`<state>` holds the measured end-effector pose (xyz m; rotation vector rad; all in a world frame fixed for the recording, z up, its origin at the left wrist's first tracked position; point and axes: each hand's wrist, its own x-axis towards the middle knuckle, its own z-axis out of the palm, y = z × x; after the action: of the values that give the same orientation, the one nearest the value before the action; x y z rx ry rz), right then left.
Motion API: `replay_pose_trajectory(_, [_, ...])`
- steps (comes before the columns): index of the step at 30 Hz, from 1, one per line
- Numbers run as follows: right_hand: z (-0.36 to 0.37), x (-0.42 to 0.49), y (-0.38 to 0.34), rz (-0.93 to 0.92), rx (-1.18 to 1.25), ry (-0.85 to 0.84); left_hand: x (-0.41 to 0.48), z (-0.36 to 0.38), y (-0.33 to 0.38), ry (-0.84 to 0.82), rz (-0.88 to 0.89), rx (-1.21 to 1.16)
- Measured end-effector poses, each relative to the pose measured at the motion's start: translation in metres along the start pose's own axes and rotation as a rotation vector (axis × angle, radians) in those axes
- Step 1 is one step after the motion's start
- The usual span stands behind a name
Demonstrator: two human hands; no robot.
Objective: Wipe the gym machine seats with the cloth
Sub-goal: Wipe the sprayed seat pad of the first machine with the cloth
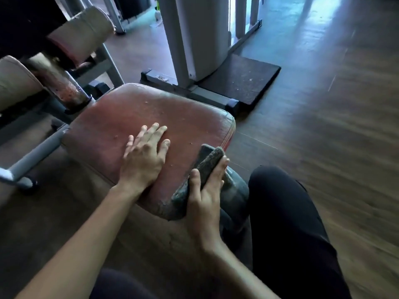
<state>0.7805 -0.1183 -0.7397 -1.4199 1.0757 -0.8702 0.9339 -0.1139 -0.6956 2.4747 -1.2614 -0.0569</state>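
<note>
Head view: left hand [144,157] flat, fingers spread, pressing red seat pad [133,117]. Right hand [205,190] grasps grey folded cloth [204,167] against seat's near-right edge. Risks: cracked vinyl snags cloth; crumbs swept onto floor [323,137].

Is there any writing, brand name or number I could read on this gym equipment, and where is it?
None is readable.
A small plate on the machine base bar bears marks, too small and blurred to read.
The red seat, the cloth and the roller pads show no text.
</note>
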Motion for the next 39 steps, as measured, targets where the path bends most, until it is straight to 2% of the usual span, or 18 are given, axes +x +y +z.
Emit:
replay_pose_trajectory(3, [-0.010,0.066,-0.019,0.156,-0.018,0.079,0.000,0.005,-0.003,0.021,-0.004,-0.014])
replay_pose_trajectory(5, [-0.015,0.092,-0.025,0.160,-0.020,0.134,0.000,0.006,-0.002,0.027,0.005,-0.006])
replay_pose_trajectory(7, [-0.011,0.078,-0.021,0.145,0.042,0.123,0.000,0.006,-0.002,0.037,0.009,-0.014])
replay_pose_trajectory(10, [-0.009,0.007,-0.016,0.125,0.137,0.060,0.000,0.007,-0.002,0.045,0.012,-0.027])
replay_pose_trajectory(12, [-0.011,-0.014,-0.013,0.098,0.125,0.032,0.000,0.008,-0.003,0.045,0.015,-0.024])
replay_pose_trajectory(15, [-0.014,0.053,-0.007,0.136,0.033,0.061,0.000,0.007,-0.003,0.034,0.013,-0.018])
replay_pose_trajectory(18, [-0.023,0.106,-0.014,0.154,0.075,0.123,0.000,0.007,-0.003,0.036,0.010,-0.012])
replay_pose_trajectory(22, [-0.023,0.035,-0.006,-0.006,0.141,0.063,0.000,0.009,-0.004,0.036,0.008,-0.009])
replay_pose_trajectory(24, [-0.023,0.035,0.001,-0.058,0.113,0.039,0.000,0.008,-0.004,0.039,0.006,-0.014])
replay_pose_trajectory(28, [-0.026,0.111,-0.003,0.132,0.083,0.085,0.000,0.008,-0.004,0.042,0.009,-0.015])
replay_pose_trajectory(30, [-0.025,0.086,-0.002,0.113,0.082,0.089,0.000,0.008,-0.004,0.045,0.012,-0.007])
replay_pose_trajectory(33, [-0.024,0.027,0.001,-0.007,0.059,-0.012,0.001,0.008,-0.003,0.043,0.012,0.000])
replay_pose_trajectory(35, [-0.025,0.047,0.006,-0.024,0.012,-0.037,0.001,0.008,-0.003,0.051,0.015,0.004])
replay_pose_trajectory(39, [-0.028,0.105,0.000,0.097,-0.026,0.098,0.002,0.008,-0.003,0.059,0.016,0.007])
